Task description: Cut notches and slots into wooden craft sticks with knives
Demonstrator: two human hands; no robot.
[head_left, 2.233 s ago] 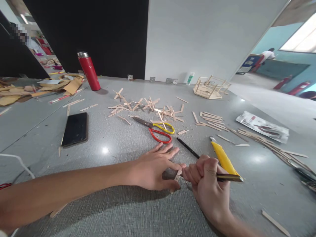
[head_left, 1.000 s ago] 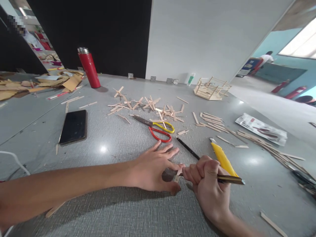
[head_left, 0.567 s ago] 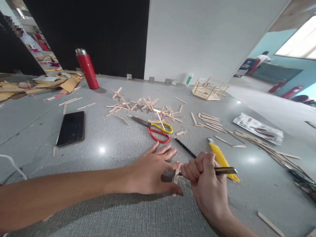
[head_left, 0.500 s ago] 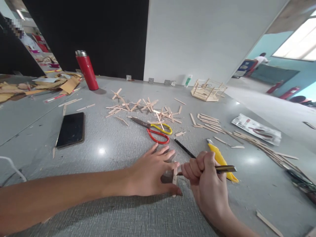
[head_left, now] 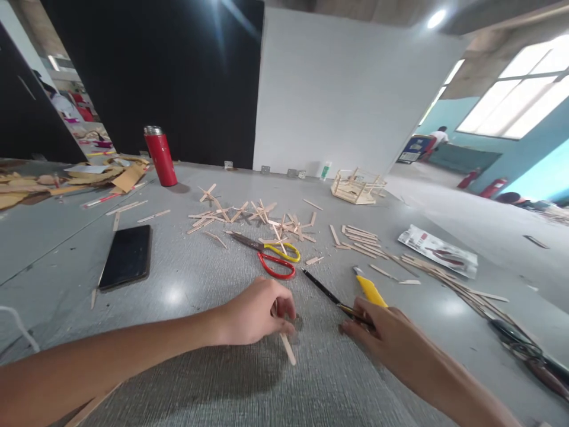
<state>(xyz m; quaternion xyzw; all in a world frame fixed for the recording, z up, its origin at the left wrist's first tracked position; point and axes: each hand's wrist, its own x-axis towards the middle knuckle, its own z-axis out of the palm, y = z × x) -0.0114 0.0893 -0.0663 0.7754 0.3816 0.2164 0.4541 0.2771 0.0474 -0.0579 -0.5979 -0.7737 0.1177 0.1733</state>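
Observation:
My left hand [head_left: 258, 311] pinches a flat wooden craft stick [head_left: 288, 349], whose lower end slants out below the fingers. To its right, my right hand [head_left: 377, 332] is low over the table with its fingers on a slim dark tool with a gold-brown handle [head_left: 358, 315]; its tip is hard to make out. A black pen [head_left: 320, 286] lies just beyond that tool. Partly behind the right hand is a yellow-handled cutter [head_left: 370, 290]. Scissors [head_left: 271, 252] with one red and one yellow handle lie ahead of my hands, blades pointing left.
Scattered craft sticks [head_left: 262, 210] lie beyond the scissors, more sticks [head_left: 362, 240] to the right. A phone [head_left: 127, 256], red flask [head_left: 160, 157], stick frame [head_left: 358, 188], white packet [head_left: 438, 252] and dark-handled pliers [head_left: 522, 350] surround the work area. A person [head_left: 440, 136] is far off.
My left hand has gone from spread over the craft stick to pinching it off the tabletop. My right hand has moved away from the stick, turned over and lowered the tool beside the pen.

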